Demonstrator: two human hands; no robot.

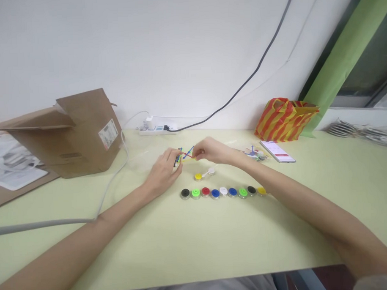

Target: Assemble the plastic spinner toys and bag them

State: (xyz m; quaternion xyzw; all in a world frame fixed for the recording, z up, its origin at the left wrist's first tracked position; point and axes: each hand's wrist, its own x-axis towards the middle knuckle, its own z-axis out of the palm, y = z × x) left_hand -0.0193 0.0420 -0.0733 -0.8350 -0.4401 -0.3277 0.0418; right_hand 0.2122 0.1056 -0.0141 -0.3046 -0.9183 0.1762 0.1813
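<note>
My left hand (164,171) is closed, its fingertips at one end of a thin red plastic strip (188,155). At the strip's other end, my right hand (212,150) pinches it. Under and behind the fingers lie small blue, green and yellow plastic pieces (188,152), partly hidden. Nearer to me, a small round clear container with a yellow lid (198,177) and one with a white lid (211,172) stand with a white strip between them. In front of these runs a row of several small containers with black, green, red, blue, white and yellow lids (215,193).
More coloured pieces (253,152) lie right of my right wrist, beside a phone (278,151). A striped bag (284,119) stands behind. On the left are an open cardboard box (75,140) and a grey cable (112,175); a power strip (156,128) sits by the wall.
</note>
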